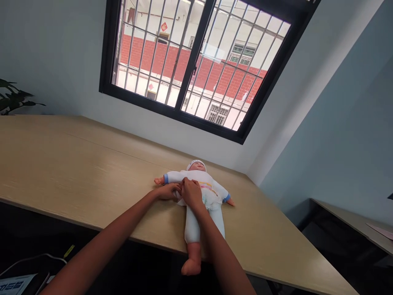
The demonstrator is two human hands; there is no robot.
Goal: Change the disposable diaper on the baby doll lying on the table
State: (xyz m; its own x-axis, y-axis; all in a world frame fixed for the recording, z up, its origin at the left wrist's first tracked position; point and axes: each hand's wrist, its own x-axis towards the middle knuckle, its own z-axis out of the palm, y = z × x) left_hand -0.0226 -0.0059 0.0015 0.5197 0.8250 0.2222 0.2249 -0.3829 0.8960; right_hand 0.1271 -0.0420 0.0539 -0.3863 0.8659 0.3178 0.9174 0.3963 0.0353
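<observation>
Head view: doll (211, 198) on surface (92, 172), below window (178, 111). Left hand (168, 191) and right hand (191, 193) meet at its side, fingers bent; can't tell if pinching cloth. Risk: tugging away from window could drag it off, foot (191, 266) overhanging. Face-up, long axis roughly windowward, head nearest window.

Doll suit (208, 179): matt cloth; tabletop (101, 176): smooth wood-look, faint sheen.
</observation>
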